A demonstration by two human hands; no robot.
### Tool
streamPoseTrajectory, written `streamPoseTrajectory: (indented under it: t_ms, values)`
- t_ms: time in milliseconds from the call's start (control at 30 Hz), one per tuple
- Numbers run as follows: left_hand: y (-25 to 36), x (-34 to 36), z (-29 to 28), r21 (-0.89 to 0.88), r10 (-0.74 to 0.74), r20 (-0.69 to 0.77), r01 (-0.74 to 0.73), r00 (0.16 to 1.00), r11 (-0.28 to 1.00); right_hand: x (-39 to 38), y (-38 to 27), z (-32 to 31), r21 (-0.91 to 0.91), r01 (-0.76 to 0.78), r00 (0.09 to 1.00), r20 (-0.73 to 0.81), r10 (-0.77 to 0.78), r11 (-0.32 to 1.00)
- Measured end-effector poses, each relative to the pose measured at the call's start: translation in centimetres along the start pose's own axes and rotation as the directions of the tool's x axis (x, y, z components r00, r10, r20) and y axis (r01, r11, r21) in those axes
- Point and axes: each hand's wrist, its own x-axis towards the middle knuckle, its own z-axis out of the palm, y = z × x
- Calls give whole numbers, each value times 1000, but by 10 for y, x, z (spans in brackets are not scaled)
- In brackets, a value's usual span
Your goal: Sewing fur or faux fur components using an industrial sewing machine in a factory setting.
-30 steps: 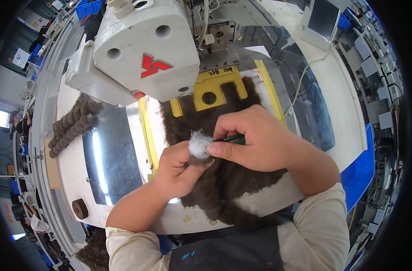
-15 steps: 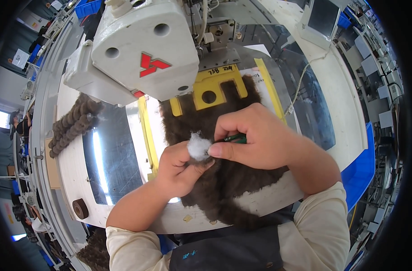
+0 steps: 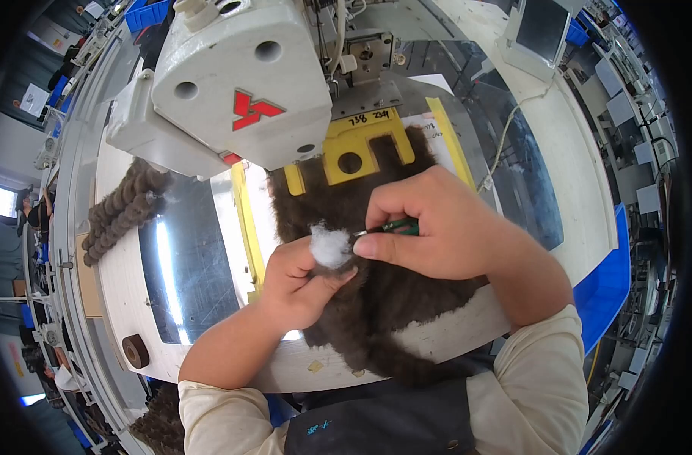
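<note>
My left hand [image 3: 296,284] is closed around a dark brown plush piece, mostly hidden by the fingers, with a tuft of white fibre stuffing [image 3: 330,246] bulging from its top. Between thumb and forefinger, my right hand [image 3: 433,227] pinches a green-handled tool [image 3: 400,226] whose thin metal tip points at the stuffing; the tool's exact kind is hidden by the fingers. Under both hands a brown plush sheet [image 3: 315,208] spreads over the table and hangs over its near edge. A yellow template plate [image 3: 349,144] with a round hole lies on its far end.
A white sewing machine head [image 3: 240,91] looms at the far left. Rolled brown plush [image 3: 126,208] and a brown tape roll [image 3: 135,351] rest on the left. Yellow strips [image 3: 249,227] run beside the sheet. A blue bin [image 3: 605,280] stands off the right edge, a screen [image 3: 541,34] far right.
My right hand has shifted slightly up and right, showing more of the tool's metal tip. The stuffing and my left hand have moved a little to the left.
</note>
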Motion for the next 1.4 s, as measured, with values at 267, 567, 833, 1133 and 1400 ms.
streamPoseTrajectory:
  t_ms: [267, 567, 833, 1133, 1400]
  values:
    - [-2, 0, 1, -50, -30, 26, 31, 999, 998, 2, -1, 6, 70, 2, 998, 58, -6, 998]
    - [0, 1, -1, -35, -63, 104, 67, 993, 997, 3, -8, 3, 26, -59, 993, 101, 56, 998]
    - [-3, 2, 1, -36, -37, 81, 40, 996, 999, 3, -5, 5, 38, 55, 998, 42, -56, 998]
    - [-4, 2, 2, 36, -28, 71, 26, 997, 999, 4, -6, 2, 15, -23, 997, 79, 21, 1000]
    - [-9, 0, -1, 47, -58, 60, 55, 996, 997, 6, 6, 0, 108, 0, 998, -65, 7, 994]
